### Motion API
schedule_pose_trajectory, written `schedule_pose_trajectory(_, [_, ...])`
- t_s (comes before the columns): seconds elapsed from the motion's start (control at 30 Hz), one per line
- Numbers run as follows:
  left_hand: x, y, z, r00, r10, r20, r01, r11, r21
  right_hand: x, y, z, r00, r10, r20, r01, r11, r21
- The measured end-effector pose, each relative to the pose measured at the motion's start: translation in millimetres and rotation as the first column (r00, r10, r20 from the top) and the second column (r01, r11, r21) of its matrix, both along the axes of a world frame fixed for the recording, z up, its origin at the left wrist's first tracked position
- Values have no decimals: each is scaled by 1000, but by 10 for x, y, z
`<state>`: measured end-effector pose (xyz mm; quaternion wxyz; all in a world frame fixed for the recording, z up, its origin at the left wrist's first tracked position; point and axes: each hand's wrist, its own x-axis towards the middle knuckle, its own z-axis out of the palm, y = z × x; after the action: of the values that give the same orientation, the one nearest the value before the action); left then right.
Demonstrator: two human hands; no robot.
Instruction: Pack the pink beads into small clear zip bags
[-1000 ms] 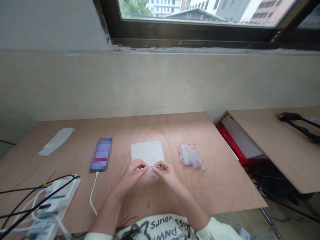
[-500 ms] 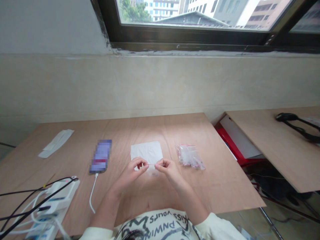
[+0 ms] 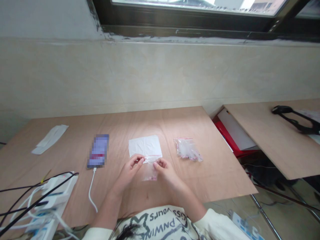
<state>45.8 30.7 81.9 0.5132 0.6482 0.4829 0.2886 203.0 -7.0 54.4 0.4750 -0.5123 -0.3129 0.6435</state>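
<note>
A small clear zip bag (image 3: 150, 169) with a red strip along its top lies between my hands on the wooden table (image 3: 175, 126). My left hand (image 3: 130, 170) pinches the bag's top left corner. My right hand (image 3: 165, 171) pinches its top right edge, fingers curled. Just beyond the bag lies a white paper sheet (image 3: 145, 145). A pile of clear small bags (image 3: 187, 149) rests to the right of the sheet.
A phone (image 3: 98, 155) on a white cable (image 3: 91, 193) lies left of the sheet. A power strip with black and white cords (image 3: 50, 196) fills the near left corner. Folded white paper (image 3: 50, 139) sits far left. A second table (image 3: 272, 133) with a black object (image 3: 295, 116) stands right.
The bag was held up edge-on between both hands; now it hangs lower and flatter near the table. The view has tilted down a little.
</note>
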Motion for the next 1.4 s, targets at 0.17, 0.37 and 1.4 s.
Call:
schedule_pose_trajectory(0.17, [-70, 27, -55, 993, 31, -112, -22, 997, 79, 674, 59, -1, 850, -386, 359, 396, 917, 49])
schedule_pose_trajectory(0.37, [-361, 54, -248, 971, 116, -208, -97, 990, 99, 1572, 189, -180, 141, -296, 945, 537, 825, 179])
schedule_pose_trajectory(1.4, [-567, -346, -809, 862, 285, -420, -136, 927, 349, 477, -419, -474, 43, -46, 998, 225, 974, 35])
